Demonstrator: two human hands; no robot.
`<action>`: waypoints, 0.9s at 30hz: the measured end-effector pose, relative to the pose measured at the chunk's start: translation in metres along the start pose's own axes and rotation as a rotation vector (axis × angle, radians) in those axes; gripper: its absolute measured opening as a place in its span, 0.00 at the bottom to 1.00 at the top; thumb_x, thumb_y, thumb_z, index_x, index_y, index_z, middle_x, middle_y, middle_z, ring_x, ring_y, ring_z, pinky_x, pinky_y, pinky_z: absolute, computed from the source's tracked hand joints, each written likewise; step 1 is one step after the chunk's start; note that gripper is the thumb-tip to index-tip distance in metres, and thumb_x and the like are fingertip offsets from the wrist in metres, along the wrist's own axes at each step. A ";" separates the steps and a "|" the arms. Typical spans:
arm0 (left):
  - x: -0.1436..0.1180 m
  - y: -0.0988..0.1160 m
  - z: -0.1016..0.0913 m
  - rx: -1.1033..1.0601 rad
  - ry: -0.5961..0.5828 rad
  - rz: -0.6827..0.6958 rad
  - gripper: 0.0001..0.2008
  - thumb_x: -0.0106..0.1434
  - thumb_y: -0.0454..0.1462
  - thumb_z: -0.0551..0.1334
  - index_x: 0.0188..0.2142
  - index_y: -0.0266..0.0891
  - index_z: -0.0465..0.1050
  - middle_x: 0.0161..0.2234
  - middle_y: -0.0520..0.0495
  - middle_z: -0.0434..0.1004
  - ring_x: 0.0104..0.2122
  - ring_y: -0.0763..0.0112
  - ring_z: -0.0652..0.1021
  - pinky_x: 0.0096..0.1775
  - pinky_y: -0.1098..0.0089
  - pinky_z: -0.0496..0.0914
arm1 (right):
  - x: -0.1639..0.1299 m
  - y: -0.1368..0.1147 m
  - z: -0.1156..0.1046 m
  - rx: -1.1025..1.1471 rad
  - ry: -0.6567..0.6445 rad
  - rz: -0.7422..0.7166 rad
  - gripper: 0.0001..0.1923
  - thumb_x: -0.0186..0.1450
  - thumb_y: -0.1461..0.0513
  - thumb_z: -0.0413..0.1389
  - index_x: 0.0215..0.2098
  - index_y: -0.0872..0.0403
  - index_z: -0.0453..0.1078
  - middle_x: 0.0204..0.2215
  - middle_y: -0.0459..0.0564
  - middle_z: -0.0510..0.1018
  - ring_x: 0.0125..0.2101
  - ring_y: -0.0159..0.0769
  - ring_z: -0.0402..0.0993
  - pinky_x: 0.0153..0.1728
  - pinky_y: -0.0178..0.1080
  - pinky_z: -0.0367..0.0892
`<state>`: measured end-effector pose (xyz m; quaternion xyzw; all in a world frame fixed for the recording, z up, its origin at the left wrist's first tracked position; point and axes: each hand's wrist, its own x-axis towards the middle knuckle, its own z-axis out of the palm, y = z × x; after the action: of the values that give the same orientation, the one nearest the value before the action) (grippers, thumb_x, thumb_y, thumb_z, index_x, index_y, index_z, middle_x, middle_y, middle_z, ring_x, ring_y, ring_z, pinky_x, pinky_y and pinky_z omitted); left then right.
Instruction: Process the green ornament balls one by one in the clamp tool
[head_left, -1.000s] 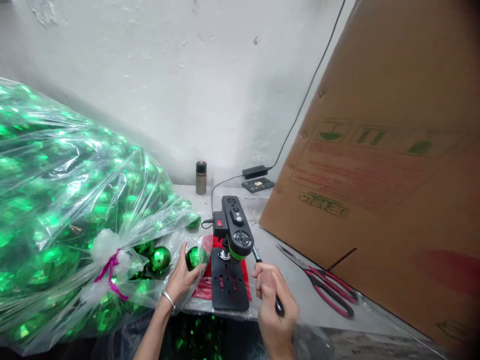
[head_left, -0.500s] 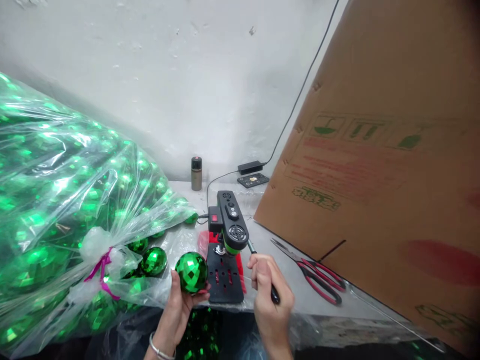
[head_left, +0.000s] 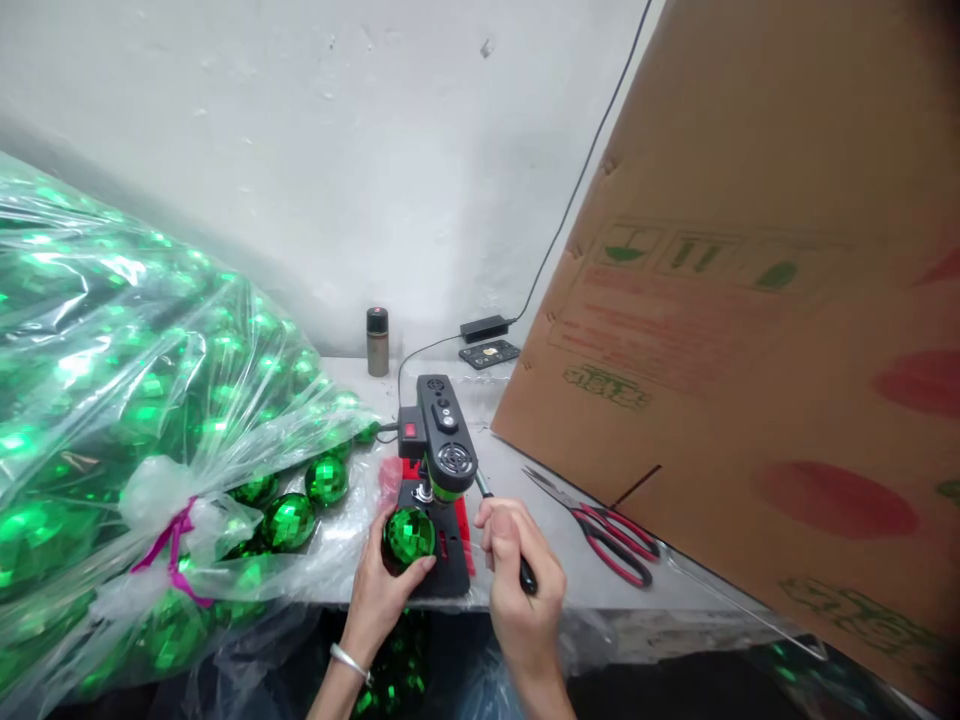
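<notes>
My left hand (head_left: 386, 575) has its fingers wrapped around a shiny green faceted bauble (head_left: 411, 535), held over the black slotted base plate (head_left: 450, 575) of a small bench machine (head_left: 444, 440). That machine has a black head with round vents and a red switch box on its left side. My right hand (head_left: 521, 570) is closed around the black grip of a lever (head_left: 527, 575), whose metal rod runs up to the machine's right side. Beneath the plate, red material (head_left: 463, 530) shows at the edges.
A clear bag (head_left: 172, 370) of green baubles, tied with purple ribbon, fills the left. Loose baubles (head_left: 289, 520) lie beside it. Scissors (head_left: 615, 545) and a large cardboard box (head_left: 712, 330) are at right. A bottle (head_left: 378, 345), phone (head_left: 489, 354) and power adapter (head_left: 484, 328) stand behind.
My left hand has carried the bauble right and onto the area above the base plate, under the machine's head. The right hand keeps its hold on the lever. The view has shifted slightly.
</notes>
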<state>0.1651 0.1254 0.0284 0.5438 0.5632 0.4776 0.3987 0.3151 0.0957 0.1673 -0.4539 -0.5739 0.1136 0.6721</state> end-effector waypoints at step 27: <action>0.021 0.002 0.010 -0.054 -0.068 0.022 0.42 0.52 0.48 0.73 0.64 0.41 0.63 0.62 0.36 0.74 0.64 0.46 0.74 0.65 0.49 0.67 | 0.021 -0.015 0.000 -0.017 -0.013 0.022 0.22 0.78 0.58 0.47 0.25 0.51 0.61 0.22 0.43 0.67 0.22 0.29 0.63 0.23 0.34 0.60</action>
<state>0.1732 0.1469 0.0300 0.5550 0.5303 0.4782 0.4267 0.3161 0.1017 0.1926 -0.4652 -0.5741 0.1192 0.6631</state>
